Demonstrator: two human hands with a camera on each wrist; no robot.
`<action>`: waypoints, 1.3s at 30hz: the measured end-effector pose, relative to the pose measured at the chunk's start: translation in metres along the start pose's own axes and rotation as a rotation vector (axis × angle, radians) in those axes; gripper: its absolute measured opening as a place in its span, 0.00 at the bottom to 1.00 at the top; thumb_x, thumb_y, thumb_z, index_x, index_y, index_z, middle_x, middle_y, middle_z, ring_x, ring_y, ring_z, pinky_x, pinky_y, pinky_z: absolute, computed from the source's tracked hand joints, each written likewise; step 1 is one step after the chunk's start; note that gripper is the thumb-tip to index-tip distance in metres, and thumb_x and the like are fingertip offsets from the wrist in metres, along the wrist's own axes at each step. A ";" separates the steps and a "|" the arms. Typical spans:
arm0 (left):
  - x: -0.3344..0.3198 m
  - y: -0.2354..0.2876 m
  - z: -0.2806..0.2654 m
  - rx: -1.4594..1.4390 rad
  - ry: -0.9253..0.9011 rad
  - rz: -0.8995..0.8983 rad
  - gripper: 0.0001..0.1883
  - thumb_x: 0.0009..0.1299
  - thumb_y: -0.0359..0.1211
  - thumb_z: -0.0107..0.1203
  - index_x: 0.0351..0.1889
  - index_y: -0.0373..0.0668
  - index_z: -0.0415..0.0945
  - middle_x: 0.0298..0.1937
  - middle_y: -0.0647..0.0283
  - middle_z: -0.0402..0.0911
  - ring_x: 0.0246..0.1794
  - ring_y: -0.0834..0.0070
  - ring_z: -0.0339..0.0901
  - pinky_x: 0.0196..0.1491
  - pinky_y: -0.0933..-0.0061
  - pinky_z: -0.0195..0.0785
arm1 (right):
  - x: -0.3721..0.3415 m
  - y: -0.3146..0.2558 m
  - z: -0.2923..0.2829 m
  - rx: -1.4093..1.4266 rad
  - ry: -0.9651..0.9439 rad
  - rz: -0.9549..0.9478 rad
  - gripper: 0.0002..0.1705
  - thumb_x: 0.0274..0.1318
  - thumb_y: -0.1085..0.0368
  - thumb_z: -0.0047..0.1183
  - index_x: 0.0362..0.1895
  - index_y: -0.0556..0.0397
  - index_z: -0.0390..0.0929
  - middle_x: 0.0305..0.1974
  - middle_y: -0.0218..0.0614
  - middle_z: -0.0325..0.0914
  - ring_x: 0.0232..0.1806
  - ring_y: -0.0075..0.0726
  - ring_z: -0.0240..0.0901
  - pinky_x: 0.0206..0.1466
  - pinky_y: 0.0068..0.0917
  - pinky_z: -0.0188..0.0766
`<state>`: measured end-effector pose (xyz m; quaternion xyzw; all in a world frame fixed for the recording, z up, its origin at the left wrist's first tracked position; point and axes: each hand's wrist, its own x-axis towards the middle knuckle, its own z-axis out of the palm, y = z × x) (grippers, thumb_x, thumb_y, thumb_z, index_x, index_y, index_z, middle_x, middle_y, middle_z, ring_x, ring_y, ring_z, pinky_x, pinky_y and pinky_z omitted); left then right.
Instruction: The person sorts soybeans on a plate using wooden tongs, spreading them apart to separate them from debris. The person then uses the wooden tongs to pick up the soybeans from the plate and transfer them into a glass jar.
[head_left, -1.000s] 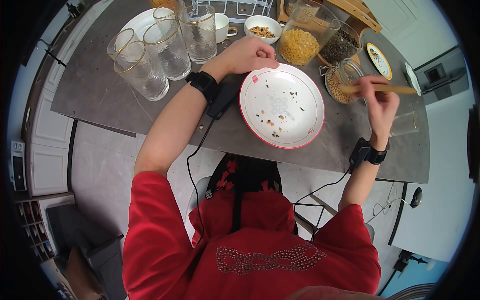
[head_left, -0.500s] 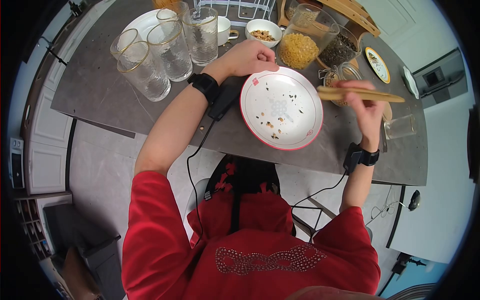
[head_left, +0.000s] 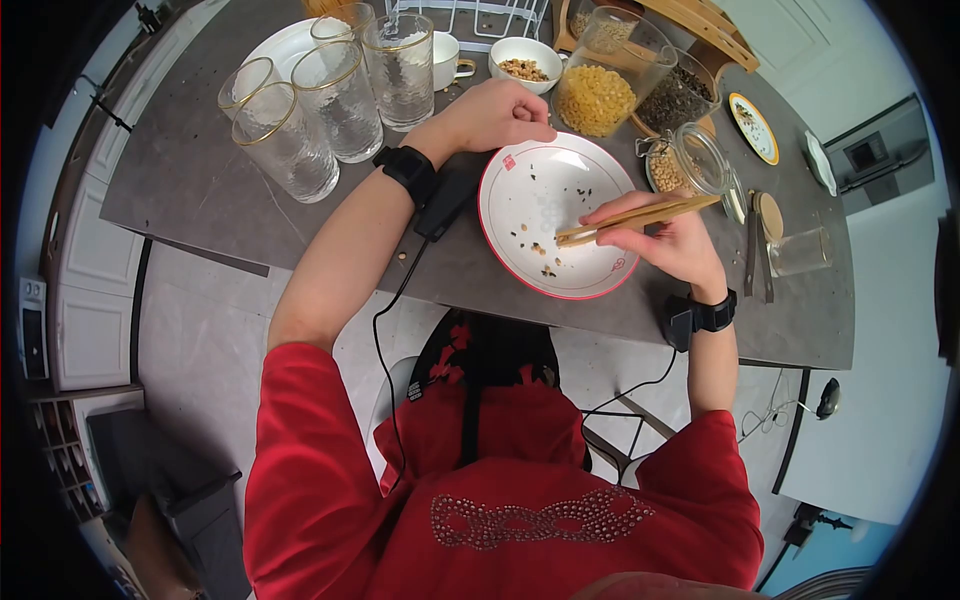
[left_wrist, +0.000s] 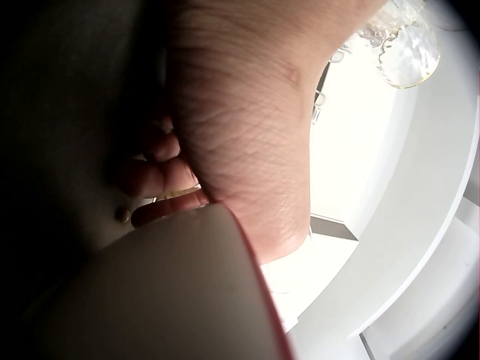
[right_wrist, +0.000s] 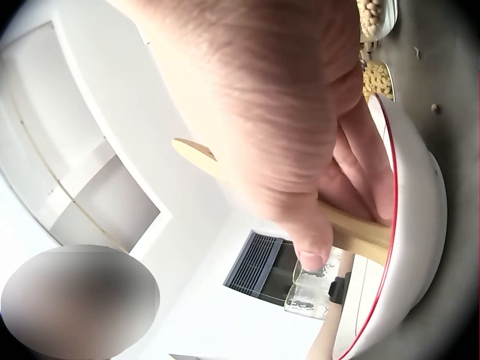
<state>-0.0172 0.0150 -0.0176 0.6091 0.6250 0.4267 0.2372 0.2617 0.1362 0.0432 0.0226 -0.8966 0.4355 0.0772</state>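
Observation:
A white deep plate (head_left: 517,238) with a red rim holds scattered beans and dark bits (head_left: 538,247). At its far rim my left hand (head_left: 497,117) has its fingers curled and grips the edge. In the left wrist view, those fingers (left_wrist: 169,177) show beside the plate's white side (left_wrist: 172,289). My right hand (head_left: 672,240) holds wooden tongs (head_left: 650,213) between thumb and fingers. The tongs' tips point down into the plate, close to a few beans. Seen from the right wrist, the tongs (right_wrist: 360,234) reach inside the plate's red rim, which hides their tips.
An open glass jar of beans (head_left: 668,172) stands right of the plate, near jars of yellow pasta (head_left: 597,100) and dark seeds (head_left: 676,98). Several gold-rimmed glasses (head_left: 340,115) are at the left. A bowl (head_left: 524,82) stands behind. A glass (head_left: 800,252) lies at the right.
My right hand has moved with the tongs from beside the bean jar leftward to over the plate, and the tips now point into it. The left hand stays at the rim.

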 end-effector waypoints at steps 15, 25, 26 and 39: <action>-0.001 0.004 -0.001 0.013 0.015 -0.024 0.11 0.68 0.36 0.66 0.31 0.38 0.82 0.21 0.74 0.75 0.24 0.89 0.66 0.29 0.79 0.58 | 0.001 0.019 -0.031 -0.128 1.104 -0.085 0.12 0.73 0.62 0.58 0.42 0.61 0.82 0.39 0.38 0.86 0.38 0.25 0.80 0.46 0.22 0.76; -0.001 0.001 -0.001 0.016 -0.004 -0.019 0.11 0.69 0.37 0.65 0.31 0.38 0.82 0.21 0.74 0.74 0.23 0.89 0.66 0.28 0.79 0.57 | 0.005 0.012 -0.009 -0.044 0.528 -0.293 0.10 0.63 0.69 0.65 0.47 0.58 0.85 0.48 0.41 0.87 0.47 0.37 0.83 0.53 0.33 0.78; -0.001 0.001 -0.001 0.005 -0.002 -0.018 0.11 0.69 0.37 0.65 0.31 0.38 0.82 0.21 0.74 0.74 0.23 0.89 0.66 0.28 0.79 0.57 | 0.007 0.009 -0.006 -0.093 0.428 -0.311 0.11 0.61 0.69 0.66 0.48 0.58 0.86 0.48 0.40 0.88 0.48 0.38 0.84 0.53 0.34 0.78; 0.000 0.001 -0.002 0.036 -0.008 -0.008 0.10 0.69 0.37 0.65 0.31 0.39 0.84 0.21 0.74 0.75 0.24 0.89 0.67 0.28 0.79 0.57 | 0.010 0.001 0.017 0.122 -0.047 -0.204 0.16 0.55 0.70 0.71 0.48 0.57 0.87 0.44 0.36 0.90 0.43 0.34 0.87 0.50 0.29 0.81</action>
